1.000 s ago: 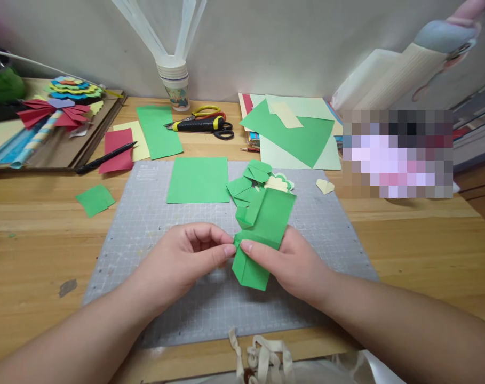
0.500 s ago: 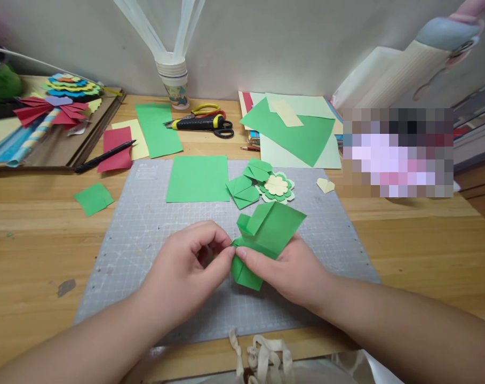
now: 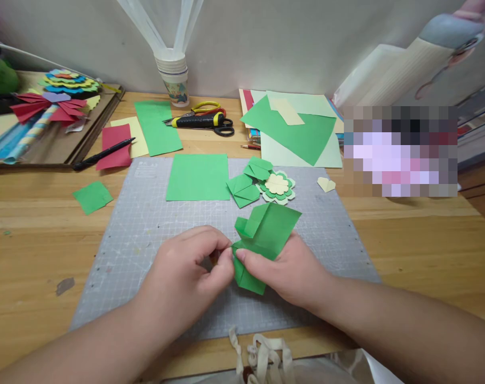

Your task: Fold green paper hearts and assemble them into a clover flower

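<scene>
A partly folded sheet of green paper (image 3: 272,234) is held above the grey cutting mat (image 3: 126,250). My right hand (image 3: 294,266) grips it from the right, thumb on top and the other fingers hidden beneath. With thumb and forefinger, my left hand (image 3: 198,261) pinches the paper's left edge, by the right thumb tip. Just beyond lie two folded green paper pieces (image 3: 244,191), touching a layered paper flower (image 3: 277,185) with a cream centre. A flat green square (image 3: 198,177) is left of them on the mat.
Behind the mat are scissors (image 3: 224,128), a yellow-and-black cutter (image 3: 198,121), stacked paper cups (image 3: 175,80) and paper sheets (image 3: 298,133). A black pen (image 3: 106,153) rests on red paper at left. A small cream heart (image 3: 326,184) lies on the right.
The folded green paper has tilted slightly, its right corner shifting a little left. Both hands keep their grip, with the left thumb slightly more bent.
</scene>
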A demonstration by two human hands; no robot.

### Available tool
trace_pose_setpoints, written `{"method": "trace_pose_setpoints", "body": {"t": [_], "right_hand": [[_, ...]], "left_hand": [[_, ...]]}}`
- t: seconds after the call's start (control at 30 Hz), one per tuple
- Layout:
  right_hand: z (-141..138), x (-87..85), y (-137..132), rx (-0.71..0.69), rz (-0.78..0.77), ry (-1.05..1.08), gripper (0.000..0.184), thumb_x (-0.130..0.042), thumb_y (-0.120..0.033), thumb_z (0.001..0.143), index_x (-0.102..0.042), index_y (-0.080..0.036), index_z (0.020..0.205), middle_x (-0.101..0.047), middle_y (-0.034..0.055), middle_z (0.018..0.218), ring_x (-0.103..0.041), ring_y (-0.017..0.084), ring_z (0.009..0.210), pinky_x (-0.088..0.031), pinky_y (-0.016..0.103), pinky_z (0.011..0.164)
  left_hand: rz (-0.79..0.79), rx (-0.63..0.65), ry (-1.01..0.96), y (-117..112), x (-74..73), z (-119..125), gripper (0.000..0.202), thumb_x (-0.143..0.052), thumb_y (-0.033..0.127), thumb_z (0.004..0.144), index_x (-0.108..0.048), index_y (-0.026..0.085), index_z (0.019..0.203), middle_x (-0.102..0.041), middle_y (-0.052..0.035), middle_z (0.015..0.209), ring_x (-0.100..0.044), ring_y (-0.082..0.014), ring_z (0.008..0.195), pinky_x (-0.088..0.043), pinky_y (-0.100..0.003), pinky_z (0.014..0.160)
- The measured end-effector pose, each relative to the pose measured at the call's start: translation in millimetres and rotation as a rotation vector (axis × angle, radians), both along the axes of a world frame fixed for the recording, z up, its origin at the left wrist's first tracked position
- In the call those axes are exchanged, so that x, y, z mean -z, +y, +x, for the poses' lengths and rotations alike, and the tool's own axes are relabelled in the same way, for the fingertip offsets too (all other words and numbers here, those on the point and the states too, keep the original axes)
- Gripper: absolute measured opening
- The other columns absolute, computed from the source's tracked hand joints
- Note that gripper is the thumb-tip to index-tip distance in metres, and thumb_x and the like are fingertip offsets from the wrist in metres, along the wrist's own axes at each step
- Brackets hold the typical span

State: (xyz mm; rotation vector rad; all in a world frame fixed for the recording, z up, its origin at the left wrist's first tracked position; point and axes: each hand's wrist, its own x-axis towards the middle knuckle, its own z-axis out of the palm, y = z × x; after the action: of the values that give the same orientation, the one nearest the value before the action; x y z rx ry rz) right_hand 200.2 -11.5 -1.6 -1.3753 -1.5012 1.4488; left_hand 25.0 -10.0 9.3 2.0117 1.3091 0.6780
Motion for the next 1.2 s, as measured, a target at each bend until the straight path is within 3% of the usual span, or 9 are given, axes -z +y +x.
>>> {"method": "trace_pose_setpoints", "body": {"t": [0.07,0.17,0.27,0.37,0.73,1.0,1.2], "right_hand": [[0,-0.8,1,0.004,-0.020,0.018,0.010,-0.062,-0.025,0.073,-0.054,-0.022,0.068,-0.056,-0.0014,0.064,-0.053,0.014,0.062,-0.049,0.027,0.057],[1,-2.5,4,-0.022,-0.076,0.110,0.006,-0.063,-0.026,0.073,-0.059,-0.021,0.073,-0.061,0.0004,0.070,-0.057,0.015,0.066,-0.050,0.028,0.059],[2,-3.4,6,-0.050,-0.137,0.202,0.009,-0.063,-0.026,0.073,-0.057,-0.020,0.072,-0.060,0.0002,0.072,-0.057,0.015,0.068,-0.050,0.027,0.060],[4,-3.3,8,-0.051,-0.165,0.263,0.014,-0.065,-0.028,0.073,-0.053,-0.020,0.070,-0.054,-0.0014,0.069,-0.052,0.013,0.066,-0.048,0.025,0.057],[2,-5.9,7,-0.121,-0.134,0.345,0.004,-0.061,-0.021,0.073,-0.058,-0.020,0.074,-0.057,-0.0024,0.069,-0.053,0.012,0.063,-0.046,0.024,0.056],[3,-3.4,4,-0.149,-0.130,0.338,0.007,-0.063,-0.019,0.073,-0.057,-0.020,0.074,-0.056,-0.0032,0.069,-0.052,0.011,0.062,-0.047,0.024,0.058],[3,-3.9,5,-0.176,-0.138,0.378,0.003,-0.061,-0.017,0.076,-0.059,-0.019,0.078,-0.059,-0.0029,0.072,-0.055,0.010,0.065,-0.048,0.023,0.060]], "left_hand": [[-0.109,-0.023,-0.069,1,-1.2,0,0.011,-0.056,0.019,0.082,-0.063,0.021,0.074,-0.061,0.0016,0.066,-0.053,-0.0125,0.061,-0.039,-0.024,0.055],[-0.395,-0.105,-0.308,4,-1.8,0,0.010,-0.058,0.026,0.081,-0.067,0.021,0.083,-0.063,0.0009,0.071,-0.055,-0.0135,0.065,-0.041,-0.024,0.058],[-0.719,-0.116,-0.586,10,0.1,-2,0.017,-0.065,0.035,0.081,-0.068,0.019,0.078,-0.062,0.0016,0.064,-0.051,-0.0105,0.059,-0.038,-0.022,0.056],[-0.897,-0.081,-0.698,16,2.6,-5,0.022,-0.073,0.039,0.077,-0.071,0.018,0.075,-0.063,0.0018,0.061,-0.049,-0.0082,0.057,-0.035,-0.020,0.054],[-0.972,-0.107,-0.723,18,3.2,-6,0.020,-0.085,0.033,0.067,-0.073,0.018,0.070,-0.061,0.0045,0.059,-0.046,-0.0045,0.053,-0.036,-0.017,0.051],[-1.142,-0.089,-0.682,21,1.4,-11,0.023,-0.085,0.034,0.066,-0.070,0.017,0.067,-0.059,0.0041,0.057,-0.046,-0.0050,0.053,-0.034,-0.017,0.051],[-1.079,-0.080,-0.625,22,-1.7,-10,0.025,-0.084,0.038,0.066,-0.070,0.018,0.067,-0.059,0.0037,0.057,-0.045,-0.0055,0.052,-0.032,-0.018,0.051]]}}
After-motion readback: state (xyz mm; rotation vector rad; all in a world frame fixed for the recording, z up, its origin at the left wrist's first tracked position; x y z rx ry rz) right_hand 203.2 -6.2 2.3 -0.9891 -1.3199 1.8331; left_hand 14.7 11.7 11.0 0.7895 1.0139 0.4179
